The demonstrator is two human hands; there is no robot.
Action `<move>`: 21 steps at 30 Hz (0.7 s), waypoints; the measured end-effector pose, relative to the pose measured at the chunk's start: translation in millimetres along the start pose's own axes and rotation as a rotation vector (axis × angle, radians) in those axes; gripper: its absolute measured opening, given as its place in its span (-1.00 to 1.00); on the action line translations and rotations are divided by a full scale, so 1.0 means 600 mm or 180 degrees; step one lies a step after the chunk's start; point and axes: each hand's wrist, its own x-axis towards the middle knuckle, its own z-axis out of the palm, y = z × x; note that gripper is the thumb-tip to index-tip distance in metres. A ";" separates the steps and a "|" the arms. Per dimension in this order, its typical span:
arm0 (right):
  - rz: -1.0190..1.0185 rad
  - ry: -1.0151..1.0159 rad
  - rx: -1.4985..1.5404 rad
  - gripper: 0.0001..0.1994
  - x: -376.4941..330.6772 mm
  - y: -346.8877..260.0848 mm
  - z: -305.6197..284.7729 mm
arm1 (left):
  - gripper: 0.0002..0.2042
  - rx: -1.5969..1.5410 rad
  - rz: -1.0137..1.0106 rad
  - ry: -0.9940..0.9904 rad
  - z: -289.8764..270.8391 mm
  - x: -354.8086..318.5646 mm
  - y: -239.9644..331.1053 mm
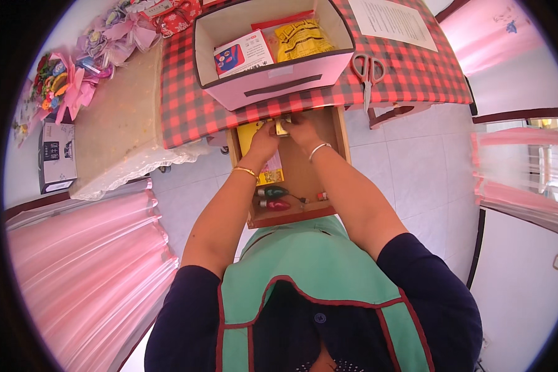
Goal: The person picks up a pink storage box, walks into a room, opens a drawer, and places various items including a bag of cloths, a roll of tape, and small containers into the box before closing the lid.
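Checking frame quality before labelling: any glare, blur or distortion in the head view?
Head view: strong fisheye bend, the checked tablecloth edge curves and a black vignette rings the frame; daylight blows out the window area at right; both hands in the open drawer look sharp; the small item between them is too small to tell.

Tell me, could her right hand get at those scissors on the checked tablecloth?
Probably yes. The scissors lie in the open on the red checked tablecloth, just beyond the right hand, with nothing between them; that hand is busy holding a small object.
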 end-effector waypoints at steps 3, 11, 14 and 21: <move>0.0899 -0.0868 0.0341 -0.63 -0.034 0.015 -0.050 | -0.55 -0.0076 -0.0267 -0.0468 0.013 -0.039 0.017; 0.1846 -0.1408 0.1734 -0.59 -0.237 -0.003 -0.122 | -0.67 -0.1003 -0.0572 -0.1475 0.033 -0.178 0.028; 0.1497 -0.1334 0.1179 -0.56 -0.267 -0.018 -0.135 | -0.70 -0.1201 -0.0526 -0.1424 0.028 -0.198 0.039; 0.1224 -0.1712 0.0897 -0.61 -0.268 -0.077 -0.157 | -0.67 -0.0987 0.0174 -0.1665 0.012 -0.207 0.053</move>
